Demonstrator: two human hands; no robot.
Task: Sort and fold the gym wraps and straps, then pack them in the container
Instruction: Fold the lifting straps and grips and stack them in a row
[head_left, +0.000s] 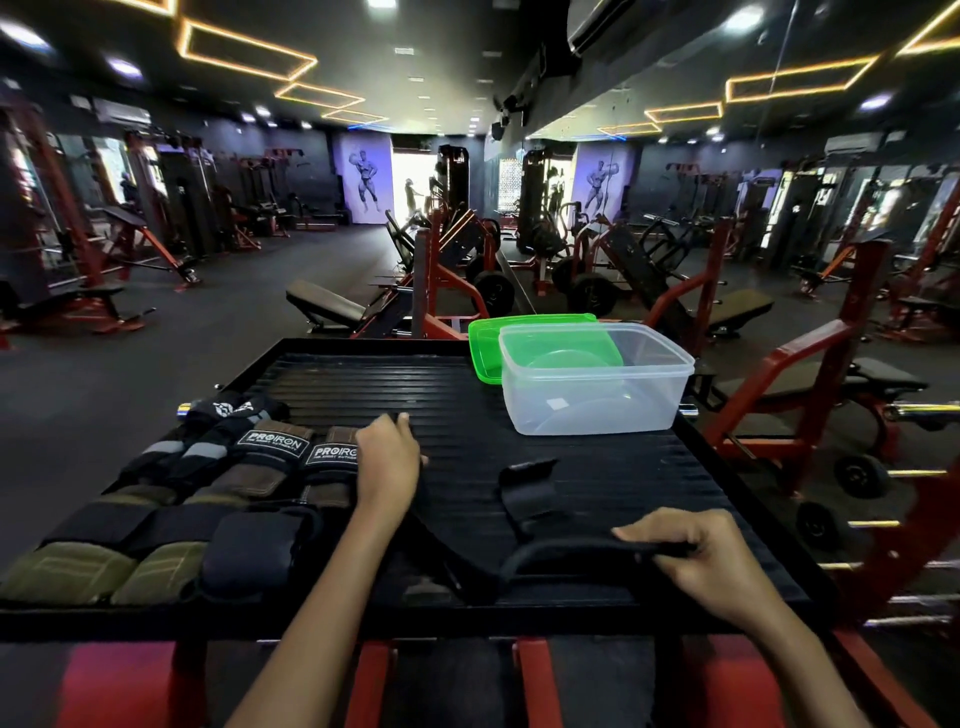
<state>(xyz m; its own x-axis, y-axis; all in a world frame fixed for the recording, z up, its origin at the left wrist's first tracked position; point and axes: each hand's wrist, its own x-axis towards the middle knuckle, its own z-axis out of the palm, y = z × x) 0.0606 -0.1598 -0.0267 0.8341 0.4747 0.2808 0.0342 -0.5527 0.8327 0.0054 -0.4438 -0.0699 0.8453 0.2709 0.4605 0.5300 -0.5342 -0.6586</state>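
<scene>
Black ribbed rubber is covering the bench (467, 395) you are working at, and everything sits relative to it. Toward its far right corner a clear plastic container (597, 384) is standing open, with its green lid (485, 343) lying just behind and partly under it. Along the bench's left side, folded wraps (171, 499) in black, brown and olive are lying in rows. At the near middle a long black strap (452, 551) is stretching between your hands. Your left hand (387, 460) is curling its fingers over the strap's far end; your right hand (696, 558) is pinching the near end, which is arching up. A smaller black strap (530, 493) is lying just beyond.
</scene>
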